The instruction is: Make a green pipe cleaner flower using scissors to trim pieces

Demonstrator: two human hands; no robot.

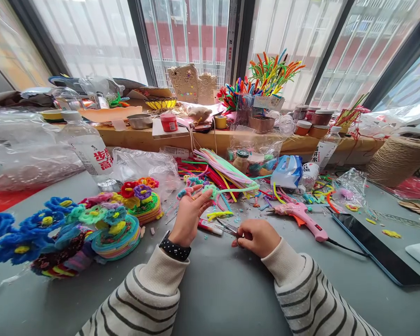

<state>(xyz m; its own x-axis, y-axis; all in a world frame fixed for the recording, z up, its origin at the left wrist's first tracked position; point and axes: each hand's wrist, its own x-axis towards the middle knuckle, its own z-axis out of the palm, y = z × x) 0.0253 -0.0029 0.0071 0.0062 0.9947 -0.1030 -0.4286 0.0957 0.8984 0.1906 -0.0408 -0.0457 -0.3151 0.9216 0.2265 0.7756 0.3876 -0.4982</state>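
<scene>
My left hand [189, 217], with a dark dotted band at its wrist, holds a pale green pipe-cleaner piece [210, 190] between its fingers; a long green stem reaches from it to the right. Lower and to the right, my right hand [257, 237] is closed round the handles of small metal scissors [229, 227], whose blades point up and left. Between the hands, a white and red tube [210, 227] lies on the grey table [227, 298]. Behind them spreads a pile of coloured pipe cleaners [227, 172].
Pipe-cleaner flowers [47, 221] stand at the left, near a water bottle [91, 149]. At the right lie a pink glue gun [301, 217] with its cord and a dark phone [374, 247]. A cluttered wooden ledge [210, 140] runs along the back, with a twine spool [399, 161] at right.
</scene>
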